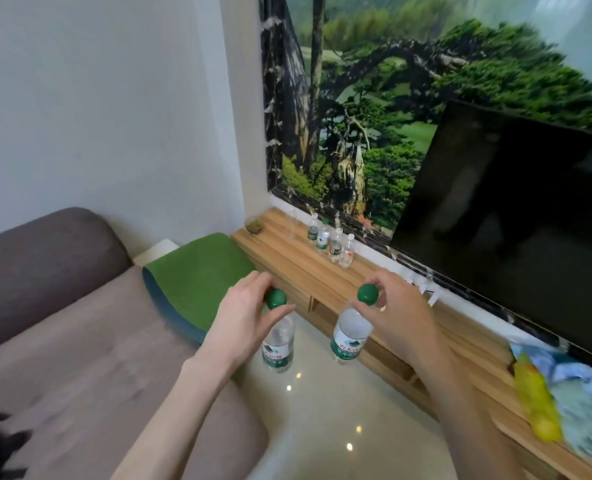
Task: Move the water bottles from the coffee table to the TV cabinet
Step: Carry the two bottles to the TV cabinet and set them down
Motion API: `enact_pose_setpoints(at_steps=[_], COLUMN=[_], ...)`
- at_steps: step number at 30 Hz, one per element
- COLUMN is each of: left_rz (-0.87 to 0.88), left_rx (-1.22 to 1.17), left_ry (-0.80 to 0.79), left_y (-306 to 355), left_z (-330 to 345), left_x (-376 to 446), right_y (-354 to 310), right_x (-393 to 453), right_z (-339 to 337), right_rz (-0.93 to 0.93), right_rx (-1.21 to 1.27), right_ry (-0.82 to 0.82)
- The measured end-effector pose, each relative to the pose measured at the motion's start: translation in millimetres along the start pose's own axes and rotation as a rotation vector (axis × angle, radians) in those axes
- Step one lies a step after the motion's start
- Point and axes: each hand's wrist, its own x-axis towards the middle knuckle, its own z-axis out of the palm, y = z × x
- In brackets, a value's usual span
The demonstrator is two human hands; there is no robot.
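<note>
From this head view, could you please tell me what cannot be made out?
- Coffee table: outside the head view.
- Left bottle: neck hidden by the left hand.
- Bottles on the TV cabinet: too small to read the labels.
- Yellow item on the TV cabinet: blurred, unidentifiable.
- TV: cut off by the right edge.

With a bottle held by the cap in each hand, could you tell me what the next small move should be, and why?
Probably carry both forward to the TV cabinet top: the left hand and right hand each hold a green-capped bottle above the floor, and four bottles already stand there.
</note>
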Motion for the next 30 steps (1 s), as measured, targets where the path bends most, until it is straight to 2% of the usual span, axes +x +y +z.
enact_pose_setpoints(at_steps=[7, 16, 30], left_rz=[0.143, 0.22, 0.176], left_rx=[-0.036, -0.079, -0.055], left_ry=[-0.075, -0.162, -0.413], left_y=[-28, -48, -52], left_z=[34, 104, 223], left_x=[106, 221, 412], right_y=[19, 63, 174], right_x=[63, 146, 330], right_z=[3, 5, 27], right_rz=[0.133, 0.224, 0.316], right_rx=[0.033, -0.035, -0.059], right_ry=[0.098, 0.158, 0.091])
